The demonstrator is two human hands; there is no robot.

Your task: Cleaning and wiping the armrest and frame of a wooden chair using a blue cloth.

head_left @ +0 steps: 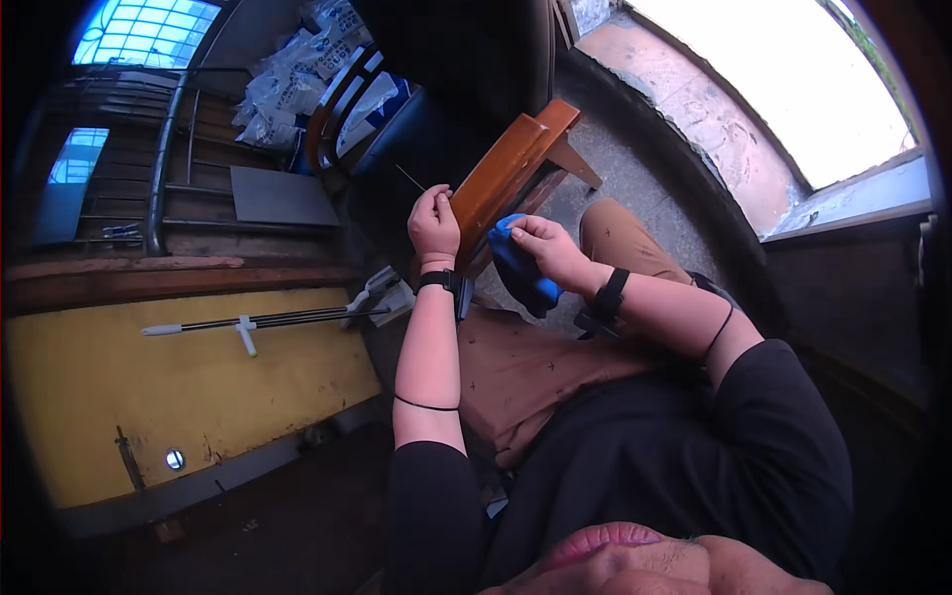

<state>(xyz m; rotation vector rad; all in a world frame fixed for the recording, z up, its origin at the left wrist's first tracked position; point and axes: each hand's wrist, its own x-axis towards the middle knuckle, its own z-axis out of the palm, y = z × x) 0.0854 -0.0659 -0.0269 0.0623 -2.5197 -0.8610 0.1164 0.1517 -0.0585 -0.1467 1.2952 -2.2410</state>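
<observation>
L hand is closed on a thin rod, prob. gripped nr one end so the rest pokes out clear of the fingers, past the left long edge of the wooden bench. R hand pinches a blue cloth up top w/ thumb + fingertips, so the bulk hangs loose just off the bench's right long edge, betw. it & the R knee. Hands are apart, approx. either side of the bench's near end, likely b/c each has its own item; can't tell if L touches the wood.
</observation>
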